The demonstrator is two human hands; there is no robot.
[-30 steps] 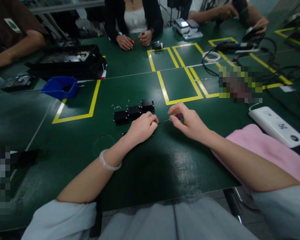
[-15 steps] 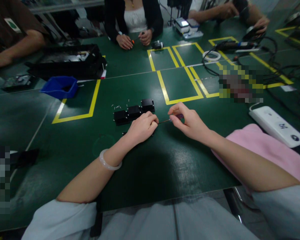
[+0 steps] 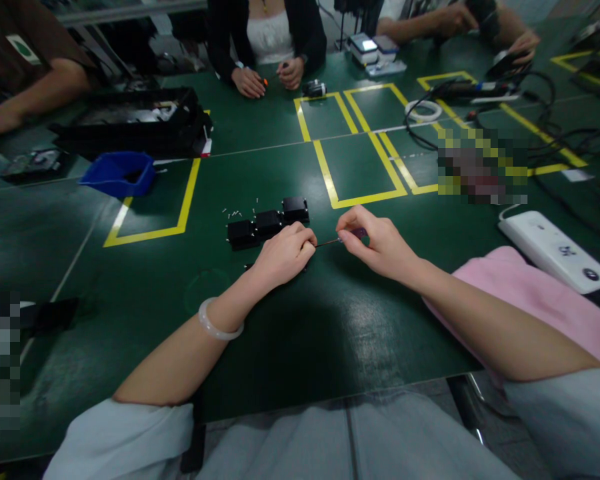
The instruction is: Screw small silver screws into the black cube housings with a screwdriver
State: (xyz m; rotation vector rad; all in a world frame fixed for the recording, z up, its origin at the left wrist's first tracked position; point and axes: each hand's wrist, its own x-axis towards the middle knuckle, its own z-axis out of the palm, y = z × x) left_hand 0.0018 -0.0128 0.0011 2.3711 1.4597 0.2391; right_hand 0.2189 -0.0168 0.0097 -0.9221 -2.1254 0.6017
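Observation:
My right hand is closed around the purple handle of a screwdriver. The thin shaft points left, and its tip ends at the fingers of my left hand, where I cannot see it. My left hand is curled over a black part low on the table, and only small edges of that part show. Just beyond it stand three black box-shaped parts in a slanting row, with small shiny pins or screws at their sides. Several small loose screws lie behind them.
The green table has yellow tape outlines. A blue bin and a black housing are at the left. A pink cloth and white power strip lie right, with cables behind. Co-workers' hands are across the table.

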